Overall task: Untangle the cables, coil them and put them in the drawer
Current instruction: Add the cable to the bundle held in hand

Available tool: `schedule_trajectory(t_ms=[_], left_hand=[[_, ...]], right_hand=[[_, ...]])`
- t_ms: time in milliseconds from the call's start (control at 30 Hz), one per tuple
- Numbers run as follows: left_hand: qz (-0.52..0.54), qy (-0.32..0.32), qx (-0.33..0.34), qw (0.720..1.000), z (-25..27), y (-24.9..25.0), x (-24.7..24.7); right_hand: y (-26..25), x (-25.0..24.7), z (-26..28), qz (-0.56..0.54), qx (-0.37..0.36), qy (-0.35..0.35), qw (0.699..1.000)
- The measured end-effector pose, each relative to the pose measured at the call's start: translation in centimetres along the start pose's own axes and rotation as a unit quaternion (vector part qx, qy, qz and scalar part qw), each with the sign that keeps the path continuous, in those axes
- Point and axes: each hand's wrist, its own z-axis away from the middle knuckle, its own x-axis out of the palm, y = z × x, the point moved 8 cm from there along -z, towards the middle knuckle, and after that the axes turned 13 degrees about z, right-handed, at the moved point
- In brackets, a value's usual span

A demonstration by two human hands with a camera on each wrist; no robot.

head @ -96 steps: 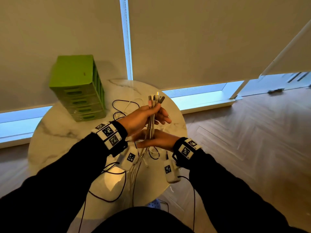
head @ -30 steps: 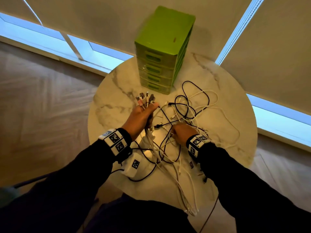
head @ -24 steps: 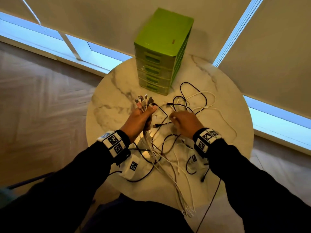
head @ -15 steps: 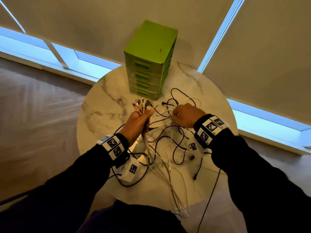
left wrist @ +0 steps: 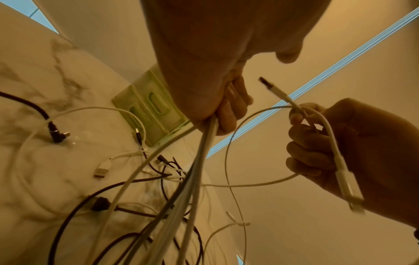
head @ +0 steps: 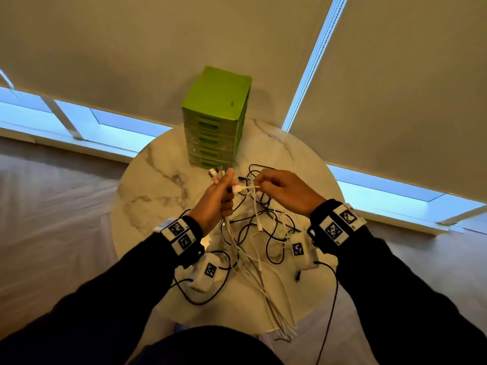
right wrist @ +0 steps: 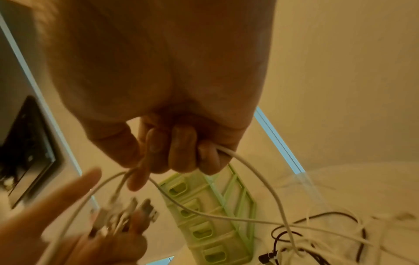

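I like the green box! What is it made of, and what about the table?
The green box looks like plastic: smooth, slightly shiny, with moulded handle slots. The table looks like polished marble, white with grey veins, though it could be an imitation.

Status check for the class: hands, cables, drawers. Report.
Left hand grips bundle of cable ends. Right hand pinches white cable. Tangle on table; green drawers closed.
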Motion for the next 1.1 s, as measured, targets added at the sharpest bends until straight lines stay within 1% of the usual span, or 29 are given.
schedule_trajectory(t_ms=[67, 133, 200, 267, 300, 367, 433, 500, 533, 600, 633, 667, 767, 800, 900, 933, 1033, 1067, 1100], left_hand=[[-0.044, -0.005, -0.013, 0.999, -0.2, -0.1, 0.0], [-0.101, -0.030, -0.004, 0.994, -0.3, -0.1, 0.2], [-0.136, -0.035, 0.001, 0.990, -0.3, 0.0, -0.2], [-0.144, -0.002, 0.009, 0.989, -0.5, 0.3, -1.1], [-0.148, 0.022, 0.018, 0.989, -0.6, 0.8, -1.7], [-0.164, 0.073, 0.036, 0.983, -0.9, 1.5, -3.5], [-0.159, 0.100, 0.040, 0.981, -1.1, 1.7, -5.0], [-0.128, 0.100, 0.039, 0.986, -1.2, 1.5, -5.7], [-0.110, 0.087, 0.040, 0.989, -1.1, 1.4, -5.7], [-0.073, 0.037, 0.046, 0.996, -0.8, 1.3, -4.5], [-0.048, 0.011, 0.049, 0.998, -0.6, 1.2, -3.7], [-0.023, -0.008, 0.054, 0.998, -0.4, 1.3, -2.9], [0.031, -0.017, 0.069, 0.997, 0.3, 1.5, -1.2], [0.032, -0.026, 0.075, 0.996, 0.2, 1.5, -0.9], [-0.009, -0.084, 0.090, 0.992, 0.7, 1.7, 1.0], [-0.020, -0.085, 0.086, 0.992, 0.9, 1.7, 1.3], [-0.047, -0.018, 0.053, 0.997, 0.9, 1.5, 0.5], [-0.064, 0.003, 0.052, 0.997, 0.8, 1.6, 0.1], [-0.088, 0.007, 0.064, 0.994, 0.8, 1.7, -0.2]], right_hand=[[-1.0, 1.3, 0.6, 0.048, -0.021, -0.034, 0.998], [-1.6, 2.1, 1.0, 0.054, -0.025, -0.043, 0.997], [-2.0, 2.5, 1.5, 0.051, -0.026, -0.047, 0.997], [-1.5, 2.7, 1.9, 0.057, -0.018, -0.052, 0.997], [-1.0, 2.4, 2.1, 0.073, -0.002, -0.043, 0.996], [1.4, 1.3, 2.4, 0.128, 0.063, 0.003, 0.990], [4.2, -0.4, 2.8, 0.153, 0.145, 0.072, 0.975], [5.8, -1.6, 3.4, 0.096, 0.191, 0.139, 0.967], [5.8, -1.8, 3.5, 0.043, 0.194, 0.162, 0.966], [4.2, -1.3, 3.5, -0.084, 0.164, 0.180, 0.966], [2.8, -0.8, 3.4, -0.131, 0.138, 0.176, 0.966], [1.4, -0.3, 3.2, -0.147, 0.110, 0.171, 0.968], [-2.0, 1.5, 2.5, -0.123, 0.041, 0.155, 0.979], [-2.7, 2.1, 2.3, -0.105, 0.024, 0.149, 0.983], [-4.1, 4.1, 2.0, -0.067, -0.011, 0.127, 0.990], [-4.2, 4.6, 1.9, -0.071, -0.011, 0.123, 0.990], [-3.6, 5.5, 1.7, -0.108, 0.006, 0.110, 0.988], [-3.2, 5.8, 1.6, -0.104, 0.013, 0.097, 0.990], [-2.5, 6.3, 1.4, -0.077, 0.019, 0.082, 0.993]])
